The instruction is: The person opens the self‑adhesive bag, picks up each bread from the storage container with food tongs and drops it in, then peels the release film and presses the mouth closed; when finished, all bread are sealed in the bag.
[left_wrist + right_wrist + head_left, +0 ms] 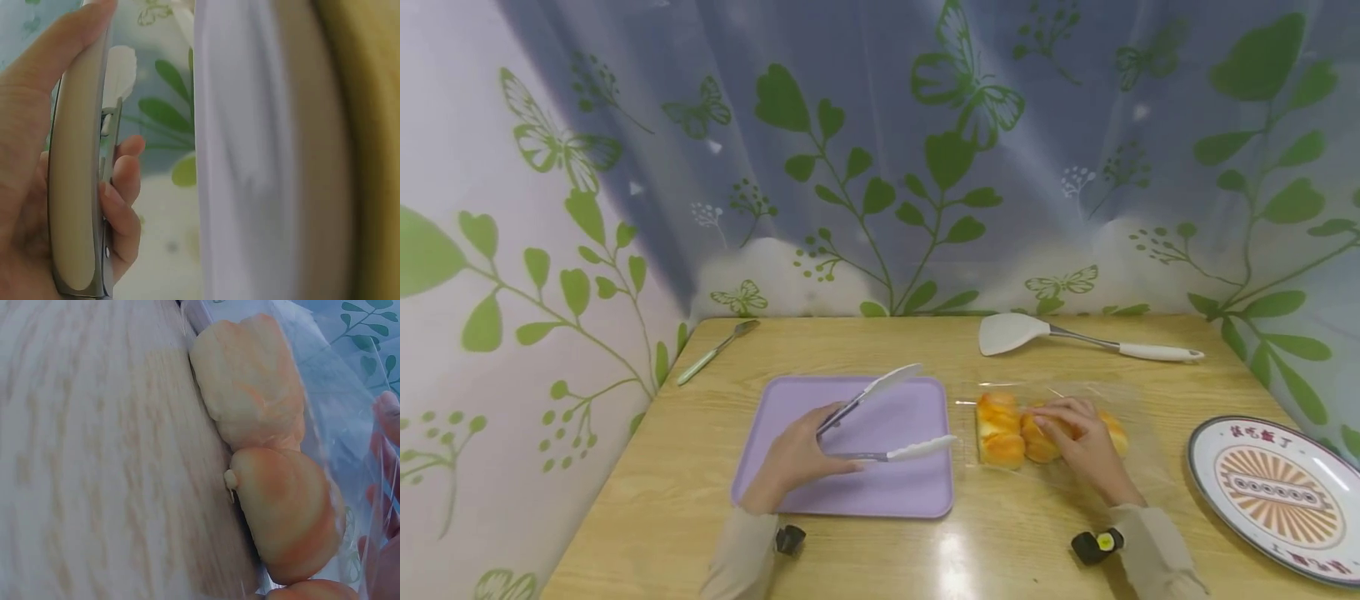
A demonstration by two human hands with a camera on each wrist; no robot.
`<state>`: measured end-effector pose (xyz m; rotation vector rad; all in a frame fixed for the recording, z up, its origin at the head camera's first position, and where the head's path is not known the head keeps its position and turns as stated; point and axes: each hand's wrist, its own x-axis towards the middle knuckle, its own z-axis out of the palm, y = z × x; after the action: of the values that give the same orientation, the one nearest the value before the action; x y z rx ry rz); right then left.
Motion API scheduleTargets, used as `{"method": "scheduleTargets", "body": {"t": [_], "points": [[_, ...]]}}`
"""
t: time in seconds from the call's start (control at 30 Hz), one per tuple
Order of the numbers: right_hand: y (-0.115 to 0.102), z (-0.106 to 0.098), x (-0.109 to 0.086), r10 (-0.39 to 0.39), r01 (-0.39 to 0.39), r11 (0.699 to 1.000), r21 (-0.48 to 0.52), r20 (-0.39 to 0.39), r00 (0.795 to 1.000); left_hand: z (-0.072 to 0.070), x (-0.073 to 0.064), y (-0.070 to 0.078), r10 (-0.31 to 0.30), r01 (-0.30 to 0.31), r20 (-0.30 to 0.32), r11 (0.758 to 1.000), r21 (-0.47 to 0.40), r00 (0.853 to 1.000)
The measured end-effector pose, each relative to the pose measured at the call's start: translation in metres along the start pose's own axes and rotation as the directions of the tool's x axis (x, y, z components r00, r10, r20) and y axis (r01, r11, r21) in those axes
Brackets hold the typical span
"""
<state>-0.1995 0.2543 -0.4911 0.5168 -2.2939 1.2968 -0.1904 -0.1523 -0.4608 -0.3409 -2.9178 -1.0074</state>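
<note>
My left hand grips a pair of tongs by the handles, and their two white tips stand spread apart above the purple tray. The left wrist view shows the thumb on one pale handle, with fingers on the other side. Over to the right, several golden bread rolls lie in a clear plastic bag on the table. Above them my right hand pinches the bag's film between thumb and fingers. In the right wrist view the bag stretches from the rolls toward the fingers.
A white spatula with a white handle lies at the back right. On the back left is a fork with a pale green handle. The patterned plate sits at the right edge, and a printed curtain hangs behind the table.
</note>
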Motion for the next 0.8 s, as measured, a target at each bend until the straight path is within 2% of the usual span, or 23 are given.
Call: {"method": "scheduleTargets", "body": {"t": [0.17, 0.27, 0.5, 0.57, 0.67, 0.8], "points": [[-0.001, -0.001, -0.001, 0.022, -0.022, 1.000, -0.006, 0.013, 1.000, -0.008, -0.015, -0.018, -0.048, 0.045, -0.074, 0.998, -0.045, 0.996], [0.000, -0.001, -0.001, 0.028, -0.027, 1.000, -0.009, 0.017, 0.999, -0.013, -0.022, -0.030, -0.103, 0.096, -0.098, 0.993, -0.069, 0.990], [0.000, -0.001, -0.002, 0.028, -0.027, 1.000, -0.006, 0.013, 1.000, -0.035, -0.037, -0.058, -0.251, 0.234, -0.101, 0.960, -0.150, 0.963], [-0.001, -0.002, -0.002, 0.030, -0.030, 1.000, -0.002, 0.014, 0.999, -0.044, -0.043, -0.066, -0.294, 0.277, -0.114, 0.950, -0.143, 0.949], [0.000, -0.002, -0.002, 0.037, -0.037, 0.999, 0.003, 0.016, 0.999, -0.058, -0.054, -0.077, -0.362, 0.346, -0.146, 0.930, -0.121, 0.921], [0.001, -0.003, -0.002, 0.040, -0.040, 0.999, -0.004, 0.002, 0.999, -0.075, -0.069, -0.093, -0.465, 0.446, -0.181, 0.884, -0.138, 0.866]]}}
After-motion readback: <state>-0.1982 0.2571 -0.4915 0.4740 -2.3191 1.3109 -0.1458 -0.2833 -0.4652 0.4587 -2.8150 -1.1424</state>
